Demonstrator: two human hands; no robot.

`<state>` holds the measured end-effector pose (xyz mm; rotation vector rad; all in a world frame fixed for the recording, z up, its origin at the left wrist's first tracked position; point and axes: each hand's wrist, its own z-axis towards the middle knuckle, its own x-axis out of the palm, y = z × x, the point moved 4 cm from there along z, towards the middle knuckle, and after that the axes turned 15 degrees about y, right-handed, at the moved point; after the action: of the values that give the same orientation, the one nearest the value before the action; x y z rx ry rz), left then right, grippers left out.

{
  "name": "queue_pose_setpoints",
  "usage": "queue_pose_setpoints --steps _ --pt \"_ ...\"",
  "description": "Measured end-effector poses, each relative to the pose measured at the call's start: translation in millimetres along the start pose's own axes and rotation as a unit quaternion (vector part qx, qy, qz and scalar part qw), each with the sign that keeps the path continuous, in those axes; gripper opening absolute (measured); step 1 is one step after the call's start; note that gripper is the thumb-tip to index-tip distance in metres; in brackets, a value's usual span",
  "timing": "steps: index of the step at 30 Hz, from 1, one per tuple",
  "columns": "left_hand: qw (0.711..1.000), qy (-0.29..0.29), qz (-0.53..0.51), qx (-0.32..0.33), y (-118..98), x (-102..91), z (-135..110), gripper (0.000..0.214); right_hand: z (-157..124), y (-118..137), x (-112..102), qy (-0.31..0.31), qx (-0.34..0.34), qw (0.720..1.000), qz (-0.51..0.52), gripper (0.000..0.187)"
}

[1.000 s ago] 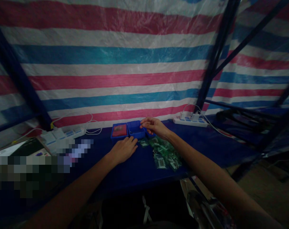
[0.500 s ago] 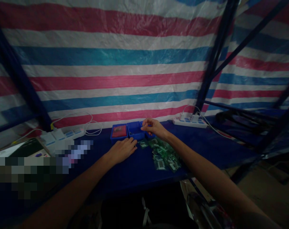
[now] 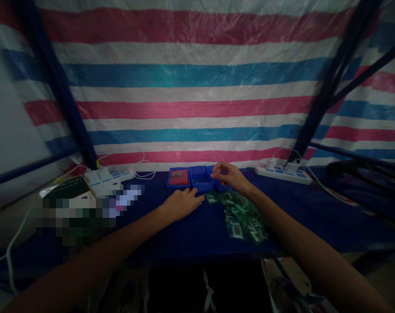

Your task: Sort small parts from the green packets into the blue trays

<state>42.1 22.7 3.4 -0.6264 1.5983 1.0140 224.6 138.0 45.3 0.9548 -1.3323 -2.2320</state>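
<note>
My right hand (image 3: 230, 176) hovers over the blue bins with its thumb and fingertips pinched together; anything between them is too small to make out. My left hand (image 3: 180, 205) lies palm down on the blue table, fingers stretched towards a small clear packet (image 3: 211, 198). Just beyond the left hand is a blue bin holding a red packet (image 3: 178, 177). Beside it stands a middle blue bin (image 3: 202, 188) with tiny bits at its bottom. A third blue bin (image 3: 218, 187) is partly hidden by my right hand. Below my right wrist lies a pile of green-tinted plastic packets (image 3: 241, 213) containing small metallic pieces.
White power strips with plugs and cables stand at the back left (image 3: 124, 174) and back right (image 3: 283, 174). Several items at the left are blurred out by pixels. Blue metal posts (image 3: 58, 87) and a striped plastic sheet (image 3: 184, 78) close off the back.
The camera view has turned left, so the whole scene sits further right. My right hand stays pinched over the bins, and my left hand stays flat on the table.
</note>
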Motion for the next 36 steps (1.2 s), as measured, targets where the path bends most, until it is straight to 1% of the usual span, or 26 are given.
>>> queue_pose_setpoints --steps 5,11,13,17,23,27,29,31,36 --pt "1.0 -0.012 -0.016 -0.013 1 -0.7 -2 0.024 0 1 4 0.009 0.005 1.0 0.0 0.035" --pt "0.999 -0.029 0.0 0.014 -2 -4.8 -5 0.021 0 3 4 0.006 -0.003 1.0 0.007 0.037" --pt "0.999 -0.03 0.001 0.021 -3 -5.1 -6 0.02 0 2 3 0.016 -0.002 1.0 0.018 0.038" --pt "0.999 -0.031 -0.007 0.029 -3 -4.3 -7 0.019 -1 1 4 0.051 -0.004 0.997 0.06 0.039" --pt "0.997 -0.039 -0.056 0.044 1 -5.5 -7 0.019 -2 -5 12 0.094 0.021 0.984 0.153 0.037" --pt "0.995 -0.04 -0.078 0.047 3 -5.7 -7 0.02 0 -8 15 0.095 0.024 0.98 0.175 0.037" --pt "0.994 -0.044 -0.09 0.044 4 -5.0 -7 0.02 0 -9 15 0.083 0.027 0.982 0.168 0.037" --pt "0.992 -0.05 -0.102 0.045 6 -4.2 -7 0.02 1 -9 15 0.074 0.025 0.987 0.14 0.038" --pt "0.988 -0.063 -0.132 0.056 7 -3.2 -8 0.017 3 -10 12 0.037 0.012 0.999 0.021 0.039"
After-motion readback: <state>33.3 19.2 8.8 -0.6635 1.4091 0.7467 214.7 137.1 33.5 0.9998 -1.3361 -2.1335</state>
